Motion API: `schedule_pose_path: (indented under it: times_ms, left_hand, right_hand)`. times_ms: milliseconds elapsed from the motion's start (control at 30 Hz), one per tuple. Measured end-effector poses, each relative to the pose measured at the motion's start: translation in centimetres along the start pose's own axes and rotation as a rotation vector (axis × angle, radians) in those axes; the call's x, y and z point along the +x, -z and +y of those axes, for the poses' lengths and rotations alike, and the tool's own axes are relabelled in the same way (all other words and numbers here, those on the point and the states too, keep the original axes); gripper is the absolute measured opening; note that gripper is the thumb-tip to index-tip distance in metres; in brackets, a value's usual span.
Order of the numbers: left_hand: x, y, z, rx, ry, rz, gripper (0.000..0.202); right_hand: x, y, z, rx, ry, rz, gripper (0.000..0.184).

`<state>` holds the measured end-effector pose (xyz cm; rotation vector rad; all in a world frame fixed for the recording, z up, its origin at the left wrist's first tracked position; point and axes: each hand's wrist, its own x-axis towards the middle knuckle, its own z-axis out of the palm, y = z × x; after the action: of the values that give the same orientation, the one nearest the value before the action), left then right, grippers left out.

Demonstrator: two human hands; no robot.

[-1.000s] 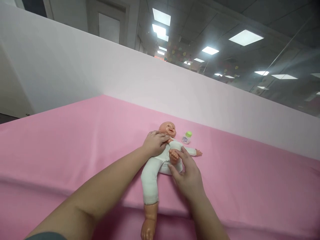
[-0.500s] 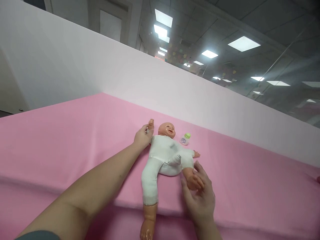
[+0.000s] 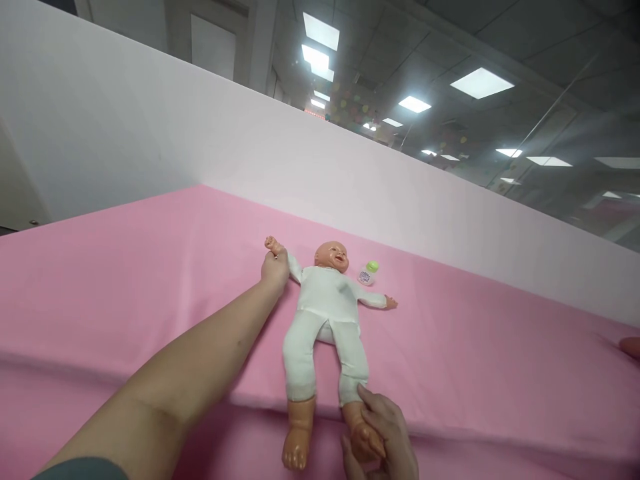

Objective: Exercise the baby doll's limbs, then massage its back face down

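A baby doll (image 3: 325, 313) in a white suit lies on its back on the pink cloth (image 3: 150, 280), head towards the far wall. My left hand (image 3: 275, 269) is closed round the doll's outstretched arm near its wrist, at the far left of the doll. Near the bottom edge of the view, my right hand (image 3: 383, 443) grips the doll's right-side foot, with that leg pulled out straight. The doll's other leg lies straight beside it, its bare foot free. A small white bottle with a green cap (image 3: 367, 273) lies next to the doll's head on the right.
A low pale wall (image 3: 400, 200) runs along the far side of the pink cloth. The cloth steps down over an edge near the doll's ankles. Something skin-coloured (image 3: 631, 347) shows at the right border, too little of it to name.
My left hand moved from the doll's chest out to its arm and stretched it left. My right hand drew the bent leg down straight towards me.
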<state>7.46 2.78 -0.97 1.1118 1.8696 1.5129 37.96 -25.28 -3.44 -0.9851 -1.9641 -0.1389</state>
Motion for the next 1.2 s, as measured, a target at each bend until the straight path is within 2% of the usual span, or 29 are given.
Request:
schedule_pose_path:
  times_ms: [67,100,233,300,467,633,733,900,1033,1200]
  left_hand:
    - [-0.5,0.3,0.6,-0.012,-0.014,-0.014,0.06]
    - [-1.0,0.5,1.0,-0.009,-0.066,-0.03,0.058]
    - [-3.5,0.7,2.8,0.133,-0.473,-0.145,0.05]
    - [-4.7,0.4,3.4,0.269,-0.62,-0.184,0.05]
    - [-6.5,-0.6,3.7,0.527,-0.777,-0.263,0.054]
    - [-6.7,-0.4,3.6,0.61,-0.788,-0.323,0.06]
    - [-6.6,-0.3,3.6,0.618,-0.779,-0.334,0.058]
    - [-6.2,-0.3,3.5,0.617,-0.768,-0.373,0.058]
    - [-5.4,-0.2,3.1,0.52,-0.703,-0.349,0.058]
    - [-3.3,0.3,2.0,0.382,-0.457,-0.219,0.056]
  right_hand:
    - [1.0,0.4,-0.2,0.001,0.03,-0.004,0.046]
    - [1.6,0.6,-0.4,0.009,0.047,0.007,0.045]
    - [4.7,1.4,-1.3,0.025,0.036,0.071,0.043]
    - [6.5,1.5,-1.4,0.046,0.0,0.089,0.041]
    - [10.4,0.3,-0.3,0.118,-0.062,0.09,0.041]
    - [13.1,-2.2,1.5,0.07,-0.096,-0.051,0.036]
    - [13.8,-3.6,2.1,0.035,-0.174,-0.149,0.034]
    - [14.2,-5.1,2.6,0.008,-0.3,-0.172,0.041]
    - [14.0,-4.8,2.5,0.005,-0.301,-0.134,0.044]
    - [11.8,-2.4,0.3,-0.043,-0.145,0.013,0.039]
